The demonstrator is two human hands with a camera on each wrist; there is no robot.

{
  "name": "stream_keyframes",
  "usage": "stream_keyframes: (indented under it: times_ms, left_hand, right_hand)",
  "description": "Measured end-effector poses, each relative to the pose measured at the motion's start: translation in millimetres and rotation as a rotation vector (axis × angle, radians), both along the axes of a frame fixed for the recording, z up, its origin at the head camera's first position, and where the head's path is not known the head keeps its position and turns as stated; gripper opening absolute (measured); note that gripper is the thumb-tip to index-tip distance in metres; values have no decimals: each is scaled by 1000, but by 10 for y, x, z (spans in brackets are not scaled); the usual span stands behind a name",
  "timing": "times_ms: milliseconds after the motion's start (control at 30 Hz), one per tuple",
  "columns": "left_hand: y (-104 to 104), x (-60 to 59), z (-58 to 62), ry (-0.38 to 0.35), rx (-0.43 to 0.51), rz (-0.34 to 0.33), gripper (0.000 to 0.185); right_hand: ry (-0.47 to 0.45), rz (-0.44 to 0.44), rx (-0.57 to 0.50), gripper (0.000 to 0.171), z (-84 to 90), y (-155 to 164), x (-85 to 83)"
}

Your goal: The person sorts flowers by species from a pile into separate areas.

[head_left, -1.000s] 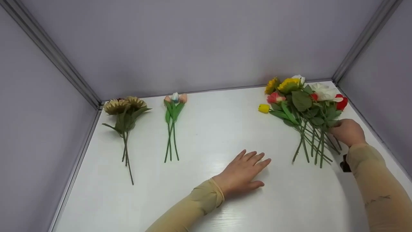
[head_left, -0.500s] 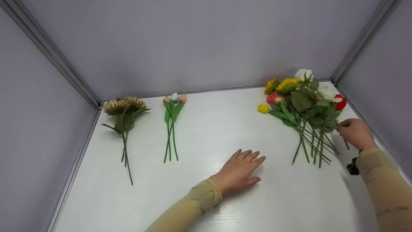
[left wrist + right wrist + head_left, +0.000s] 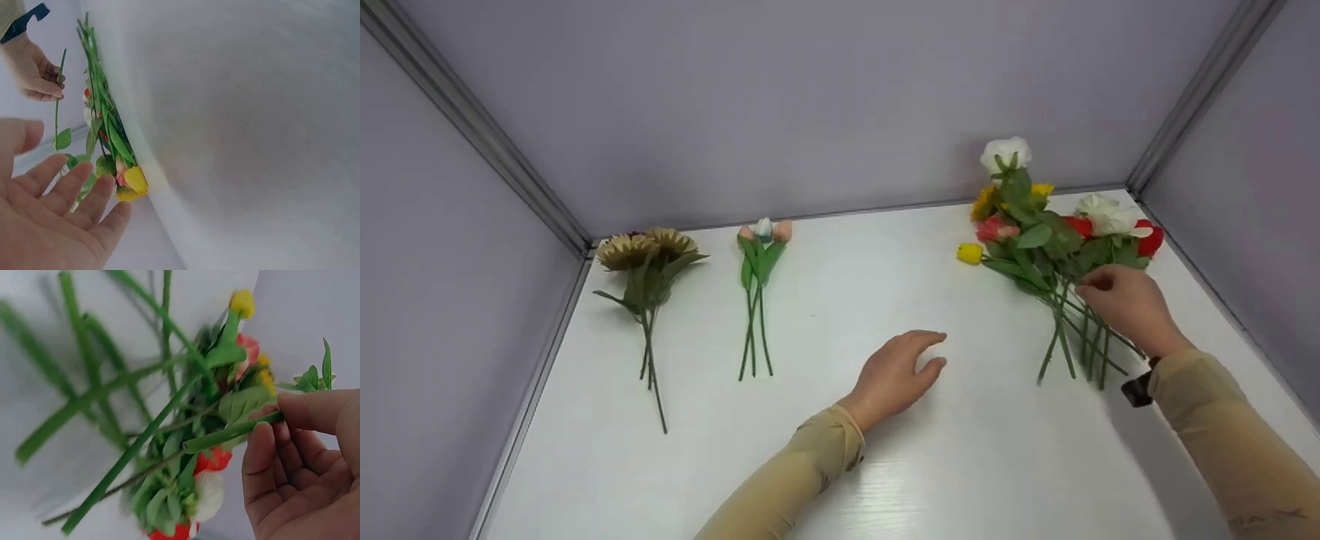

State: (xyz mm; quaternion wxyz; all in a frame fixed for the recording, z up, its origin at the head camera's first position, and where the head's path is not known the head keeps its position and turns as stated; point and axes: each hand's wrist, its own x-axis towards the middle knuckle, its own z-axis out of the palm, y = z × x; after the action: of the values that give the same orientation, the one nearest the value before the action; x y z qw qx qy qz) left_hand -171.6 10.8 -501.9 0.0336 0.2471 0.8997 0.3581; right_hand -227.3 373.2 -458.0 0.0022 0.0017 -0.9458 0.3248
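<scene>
My right hand (image 3: 1129, 304) pinches the green stem (image 3: 233, 432) of a white rose between thumb and fingertips. The rose's bloom (image 3: 1006, 156) stands raised against the back wall in the head view, its leaves overlapping the pile of mixed flowers at the right. That pile shows a yellow tulip (image 3: 970, 253), a pink flower (image 3: 997, 229), another white flower (image 3: 1106, 214) and red blooms (image 3: 1149, 238). Yellow sunflowers (image 3: 985, 202) are partly hidden behind the rose. My left hand (image 3: 892, 379) hovers over the middle of the table, fingers relaxed and holding nothing.
Three tulips (image 3: 763, 259) lie with crossed stems left of centre on the white table (image 3: 840, 315). Farther left lies a bunch of beige sunflower-like blooms (image 3: 649, 251). Grey panels (image 3: 810, 105) enclose the table at the back and sides.
My right hand has drawn the white rose up out of the pile and swung it leftward. My left hand has lifted off the table, shifted slightly left and bent its fingers a little.
</scene>
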Motion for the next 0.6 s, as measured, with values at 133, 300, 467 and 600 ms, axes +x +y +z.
stream_keyframes:
  times_ms: [133,300,467,600]
  left_hand:
    - [-51,-105,73,-137,241,121,34]
    - [-129,-293,152,-215,489,206,30]
    - [-238,-452,170,-247,666,299,33]
    - [-333,-509,126,-267,749,386,36]
  right_hand:
    - [-26,53,-70,36,16,-449,19]
    - [-42,88,-211,28,-67,-1071,51]
    - [-91,106,-418,20,-217,-1651,106]
    - [-134,118,-509,16,-324,-1998,164]
